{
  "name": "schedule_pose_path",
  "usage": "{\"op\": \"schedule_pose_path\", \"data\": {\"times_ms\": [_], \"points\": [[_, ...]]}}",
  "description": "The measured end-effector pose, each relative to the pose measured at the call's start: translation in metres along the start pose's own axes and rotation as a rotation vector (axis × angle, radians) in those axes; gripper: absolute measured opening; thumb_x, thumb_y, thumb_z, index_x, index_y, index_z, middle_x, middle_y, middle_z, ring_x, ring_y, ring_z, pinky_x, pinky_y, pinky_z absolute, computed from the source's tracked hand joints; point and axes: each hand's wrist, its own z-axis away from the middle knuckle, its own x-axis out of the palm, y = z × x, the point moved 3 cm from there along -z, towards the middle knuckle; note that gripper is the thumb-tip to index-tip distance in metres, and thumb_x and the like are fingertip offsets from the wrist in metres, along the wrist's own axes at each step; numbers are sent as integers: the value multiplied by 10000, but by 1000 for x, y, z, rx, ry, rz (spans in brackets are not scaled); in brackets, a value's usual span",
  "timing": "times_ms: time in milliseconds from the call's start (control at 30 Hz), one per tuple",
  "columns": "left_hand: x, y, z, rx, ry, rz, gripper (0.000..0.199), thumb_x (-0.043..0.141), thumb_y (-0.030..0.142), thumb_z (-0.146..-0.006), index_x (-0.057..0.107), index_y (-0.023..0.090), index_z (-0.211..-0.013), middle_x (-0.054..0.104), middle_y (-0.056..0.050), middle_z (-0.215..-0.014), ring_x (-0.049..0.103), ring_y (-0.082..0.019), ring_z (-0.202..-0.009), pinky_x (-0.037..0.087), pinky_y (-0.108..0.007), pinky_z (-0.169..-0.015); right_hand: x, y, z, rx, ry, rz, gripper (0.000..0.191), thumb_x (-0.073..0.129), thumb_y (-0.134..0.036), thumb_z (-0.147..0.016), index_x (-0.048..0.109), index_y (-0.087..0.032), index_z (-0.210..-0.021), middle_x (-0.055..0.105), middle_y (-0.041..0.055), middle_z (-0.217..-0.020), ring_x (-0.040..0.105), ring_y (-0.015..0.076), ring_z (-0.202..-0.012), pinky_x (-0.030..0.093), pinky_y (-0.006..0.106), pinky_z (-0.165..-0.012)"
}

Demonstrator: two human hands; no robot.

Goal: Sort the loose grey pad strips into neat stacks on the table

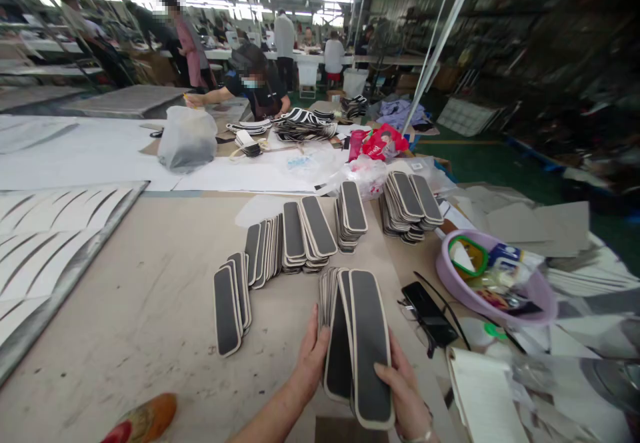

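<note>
Dark rounded strips with pale edges (pixel 371 349) stand fanned between my two hands. My left hand (pixel 311 356) presses its fingers along the left side of this batch. On the right side, my right hand (pixel 406 386) grips the front strips, its thumb lying over the dark face. Beyond my hands, more such strips rest on the table in leaning groups: one at the left (pixel 227 313), a thick row (pixel 265 253), a wider pile (pixel 317 229), a small stack (pixel 353 208) and another pile (pixel 407 199) farther right.
A purple basin (pixel 445 276) with packets stands at right, near a black phone (pixel 429 313), glasses and a notepad (pixel 485 396). A tray of white pieces (pixel 55 229) lies left. An orange-tipped object (pixel 150 419) is at lower left. Across the table, a masked person (pixel 260 89) reaches toward a plastic bag (pixel 187 139).
</note>
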Motion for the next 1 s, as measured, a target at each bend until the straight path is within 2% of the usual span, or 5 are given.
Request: {"op": "schedule_pose_path", "data": {"times_ms": [133, 367, 533, 767, 1000], "points": [[19, -5, -6, 55, -41, -73, 749, 423, 530, -855, 175, 143, -1446, 137, -55, -1524, 95, -181, -1404, 57, -330, -1156, 1, 15, -15, 12, -31, 6, 728, 597, -290, -731, 307, -243, -1398, 470, 53, -1375, 463, 260, -1230, 388, 392, -1014], [22, 3, -4, 51, -40, -44, 770, 420, 552, -844, 180, 136, -1445, 218, -87, -1504, 199, -219, -1382, 116, -352, -1156, 1, 10, -19, -221, -44, 431, 625, 556, -240, -747, 413, -234, -1356, 362, 19, -1441, 266, 251, -1349, 172, 395, -1130], [21, 7, -5, 49, -73, 7, 733, 438, 532, -845, 211, 168, -1440, 303, -89, -1473, 305, -243, -1339, 178, -379, -1142, -5, 25, -30, -96, -6, 395, 658, 487, -345, -818, 276, -191, -1422, 194, 16, -1516, 111, 221, -1400, 53, 411, -1147], [22, 4, -10, 167, -96, -175, 736, 495, 483, -836, 215, 162, -1436, 165, -55, -1517, 129, -217, -1399, 85, -355, -1158, 16, 22, -29, -86, -164, 368, 686, 499, -448, -853, 210, -239, -1439, 220, 31, -1511, 209, 195, -1379, 114, 393, -1146], [13, 6, -16, -5, -77, 1, 693, 366, 546, -872, 190, 191, -1441, 188, -3, -1507, 135, -175, -1396, 93, -332, -1155, 13, 28, -38, -62, -111, 181, 643, 492, -546, -825, 369, -243, -1380, 353, 27, -1453, 272, 210, -1356, 182, 390, -1134]]}}
